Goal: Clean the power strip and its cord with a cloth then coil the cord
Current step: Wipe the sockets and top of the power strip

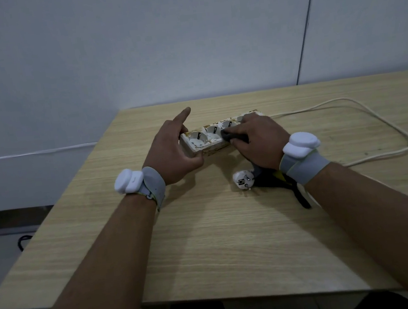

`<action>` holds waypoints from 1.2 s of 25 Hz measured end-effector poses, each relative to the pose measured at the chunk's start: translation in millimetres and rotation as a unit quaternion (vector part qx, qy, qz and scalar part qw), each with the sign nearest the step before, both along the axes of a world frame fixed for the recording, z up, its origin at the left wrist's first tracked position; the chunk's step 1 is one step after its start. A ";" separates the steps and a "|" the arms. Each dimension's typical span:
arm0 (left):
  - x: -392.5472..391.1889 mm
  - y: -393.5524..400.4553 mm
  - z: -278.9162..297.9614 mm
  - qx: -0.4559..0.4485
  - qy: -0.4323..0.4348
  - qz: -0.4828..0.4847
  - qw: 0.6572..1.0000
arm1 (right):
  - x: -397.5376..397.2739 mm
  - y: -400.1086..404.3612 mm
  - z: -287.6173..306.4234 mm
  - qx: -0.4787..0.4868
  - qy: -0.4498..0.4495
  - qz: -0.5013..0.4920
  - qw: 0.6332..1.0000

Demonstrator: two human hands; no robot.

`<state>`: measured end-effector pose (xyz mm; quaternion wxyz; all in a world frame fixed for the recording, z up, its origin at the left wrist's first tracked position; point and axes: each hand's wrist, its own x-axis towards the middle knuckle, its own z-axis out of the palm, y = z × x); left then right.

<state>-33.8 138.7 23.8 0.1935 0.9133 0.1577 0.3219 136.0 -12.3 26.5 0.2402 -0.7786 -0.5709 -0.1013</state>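
A white, stained plastic power strip (211, 136) with a row of round sockets is lying on the pale wood-grain table (209, 244), a little beyond the table's middle, its long side running from about eight o'clock toward two o'clock.

The left hand (171, 153) is gripping the strip's near-left end: the thumb is pressing against the front side wall, the index finger is pointing out toward twelve o'clock above the table, and the other fingers are curling behind the end of the strip, where they are partly hidden.

The right hand (258, 142) is lying over the right half of the strip, at about three o'clock from the left hand. Its fingers are curling round a dark grey cloth (231, 136) and pressing it down on the strip's top, near the third socket. More of the dark cloth is trailing out under the wrist toward five o'clock and lying on the table.

The cream-coloured cord (374, 116) is leaving the strip's far-right end, looping out toward three o'clock, bending round near the table's right side and coming back along the table toward the right wrist. The white round plug (243, 179) is resting on the table just at six o'clock from the strip, touching the trailing cloth, with its pins facing up.

Both wrists are wearing grey straps (303, 164) carrying white, rounded devices (301, 144). A plain grey-white wall (131, 47) is standing beyond the table at twelve o'clock.
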 end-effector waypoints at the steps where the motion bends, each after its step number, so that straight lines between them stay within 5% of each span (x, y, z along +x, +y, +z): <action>1: -0.6 -0.3 -0.5 0.003 0.002 0.000 1.000 | -3.4 -0.1 -0.3 -0.003 0.000 0.031 1.000; 8: -0.4 -1.4 -0.4 0.005 0.001 -0.001 1.000 | 14.8 -0.7 -0.4 0.000 -0.006 -0.064 0.998; 15: -1.6 0.3 -1.3 0.009 0.006 0.001 1.000 | 4.3 -1.8 4.8 -0.015 0.004 0.042 0.999; 20: 0.7 -1.9 0.1 0.017 -0.004 -0.004 1.000 | 11.4 -4.4 6.5 0.018 0.019 -0.015 1.000; 25: -2.4 -0.2 -0.8 0.013 0.005 -0.002 1.000 | -1.8 -5.2 5.9 -0.017 0.017 0.081 0.996; 30: -1.2 -2.3 1.1 0.010 -0.008 -0.002 1.000 | 7.9 -9.5 8.0 -0.003 0.007 -0.013 1.000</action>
